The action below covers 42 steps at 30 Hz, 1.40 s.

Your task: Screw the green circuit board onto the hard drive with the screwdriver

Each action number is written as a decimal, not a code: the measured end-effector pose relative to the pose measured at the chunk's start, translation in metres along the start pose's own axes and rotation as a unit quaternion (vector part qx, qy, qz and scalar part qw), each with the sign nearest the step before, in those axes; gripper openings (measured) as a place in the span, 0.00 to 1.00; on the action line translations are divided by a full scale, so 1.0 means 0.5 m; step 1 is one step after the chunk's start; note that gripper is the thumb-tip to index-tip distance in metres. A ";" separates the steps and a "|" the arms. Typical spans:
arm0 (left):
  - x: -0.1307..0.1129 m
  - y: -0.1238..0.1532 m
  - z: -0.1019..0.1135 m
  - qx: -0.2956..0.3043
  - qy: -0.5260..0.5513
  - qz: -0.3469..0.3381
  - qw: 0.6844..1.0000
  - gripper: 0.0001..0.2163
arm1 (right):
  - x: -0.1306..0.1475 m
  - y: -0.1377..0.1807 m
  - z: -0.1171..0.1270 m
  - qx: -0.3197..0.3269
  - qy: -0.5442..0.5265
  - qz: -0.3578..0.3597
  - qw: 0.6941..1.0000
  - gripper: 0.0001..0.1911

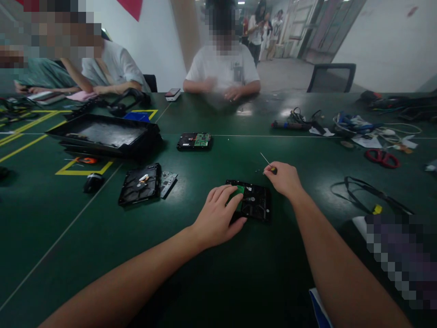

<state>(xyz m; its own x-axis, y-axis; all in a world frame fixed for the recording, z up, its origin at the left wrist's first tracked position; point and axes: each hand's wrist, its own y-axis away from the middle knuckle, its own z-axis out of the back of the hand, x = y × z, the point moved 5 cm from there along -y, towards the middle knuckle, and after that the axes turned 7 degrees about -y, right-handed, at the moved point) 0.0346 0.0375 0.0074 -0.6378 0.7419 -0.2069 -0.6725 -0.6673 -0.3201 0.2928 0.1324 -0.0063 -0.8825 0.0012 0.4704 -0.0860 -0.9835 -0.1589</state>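
Observation:
A black hard drive (256, 203) with a green circuit board lies flat on the table in front of me. My left hand (218, 214) grips its left part, fingers over the top and thumb along the near edge, hiding much of the board. Just beyond the drive's right corner, my right hand (284, 180) holds a thin screwdriver (273, 170) in a pinch, its shaft pointing up and left, clear of the drive. A few tiny screws (257, 171) lie on the table by those fingertips.
Left of me are another hard drive (138, 187), a loose circuit board (168, 183) and a mouse (93, 182). Farther off sit a third drive (194, 141) and black trays (105, 132). Red-handled scissors (382, 158) and cables (362, 189) lie right. A person (221, 68) sits opposite.

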 end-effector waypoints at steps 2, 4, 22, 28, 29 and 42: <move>0.009 0.000 0.004 -0.015 0.021 0.023 0.999 0.26 | 0.000 -0.001 -0.005 -0.001 -0.004 0.003 1.000 0.08; 0.019 0.000 0.007 -0.030 0.060 0.040 0.997 0.24 | 0.000 -0.002 -0.007 -0.007 -0.007 0.007 1.000 0.07; 0.041 0.000 -0.002 0.010 0.083 0.069 0.994 0.23 | 0.065 0.017 0.025 0.029 -0.238 -0.028 0.970 0.11; 0.039 0.000 -0.001 0.008 0.076 0.071 0.995 0.24 | 0.094 0.028 0.021 0.112 -0.232 -0.025 0.966 0.09; 0.040 0.000 -0.001 0.009 0.075 0.070 0.995 0.24 | 0.100 0.030 0.023 0.125 -0.217 -0.010 0.968 0.08; 0.044 0.000 -0.008 0.010 0.070 0.068 0.995 0.24 | 0.167 0.046 0.006 0.185 -0.008 0.116 0.976 0.06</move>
<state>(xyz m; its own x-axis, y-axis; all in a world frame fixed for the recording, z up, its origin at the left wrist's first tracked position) 0.0220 0.0540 -0.0010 -0.6654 0.6462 -0.3739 -0.5925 -0.7617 -0.2621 0.2188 0.1092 0.0319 -0.8508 -0.2300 0.4726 0.2912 -0.9548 0.0595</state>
